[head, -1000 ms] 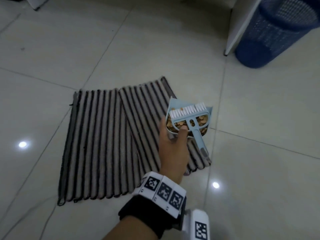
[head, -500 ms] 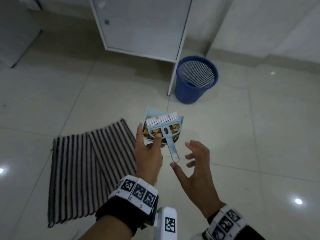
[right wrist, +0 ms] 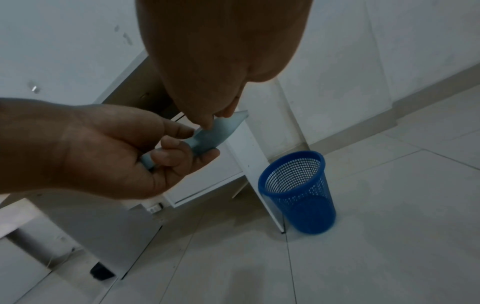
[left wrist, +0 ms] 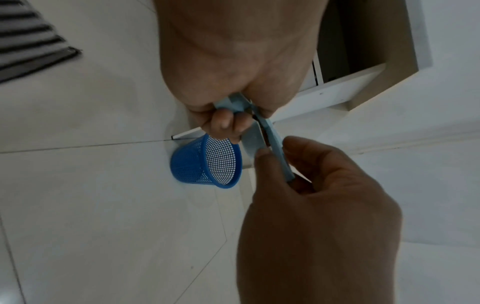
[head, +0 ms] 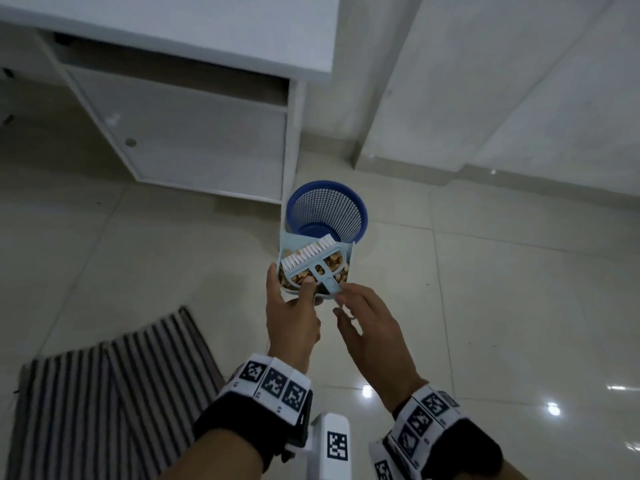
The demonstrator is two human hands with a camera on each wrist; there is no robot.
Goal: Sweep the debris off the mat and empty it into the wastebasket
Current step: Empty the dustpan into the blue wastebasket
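Note:
My left hand [head: 290, 301] grips a light-blue dustpan [head: 288, 244] by its handle and holds it in the air just short of the blue mesh wastebasket [head: 325, 211]. Brown debris [head: 334, 264] fills the pan. A matching brush [head: 313, 258] with white bristles lies across the pan, pinned by my left thumb. My right hand [head: 341, 303] pinches the end of the brush handle [left wrist: 276, 144] between thumb and fingers. The striped mat [head: 104, 393] lies on the floor at the lower left, behind both hands.
A white cabinet [head: 194, 143] stands right beside the wastebasket on its left, its side panel touching the basket's rim area. A white wall [head: 502, 81] rises behind. Pale tiled floor [head: 502, 289] spreads to the right.
The dustpan has travelled from above the mat up to the wastebasket. My right hand came in open and now pinches the brush handle.

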